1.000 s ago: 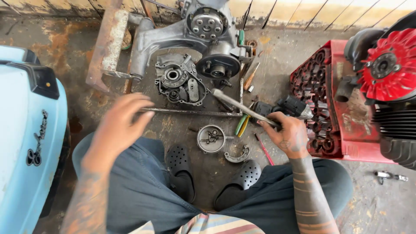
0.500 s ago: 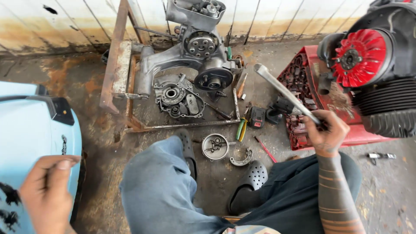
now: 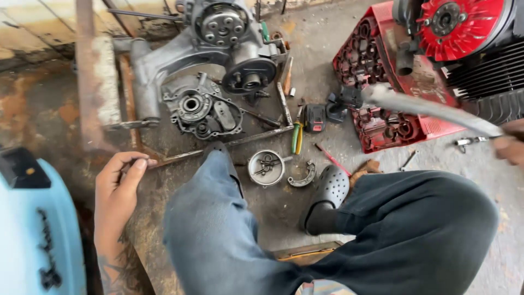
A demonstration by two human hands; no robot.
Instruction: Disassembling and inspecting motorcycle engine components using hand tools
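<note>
My right hand [image 3: 511,143] shows only at the right edge, closed around the end of a long grey metal bar [image 3: 431,109] that reaches left over the red plastic crate [image 3: 382,76]; the bar is blurred. My left hand [image 3: 117,188] hangs low on the left with its fingers loosely curled and holding nothing, just above the floor near a rusty metal frame [image 3: 164,158]. Ahead lies a grey engine case [image 3: 207,49] with an open gear cover [image 3: 199,109]. A round metal drum [image 3: 266,167] and a brake shoe [image 3: 303,176] lie by my foot.
My knees and black clogs [image 3: 330,188] fill the lower middle. A light blue scooter body [image 3: 38,235] stands at the left. An engine with a red fan [image 3: 456,24] sits at the top right. Green-handled pliers [image 3: 296,136] and small tools lie on the stained concrete.
My right hand has swung the bar out to the right, over the crate. My left hand left the frame, went far left, and has come back toward it. The view has tilted closer.
</note>
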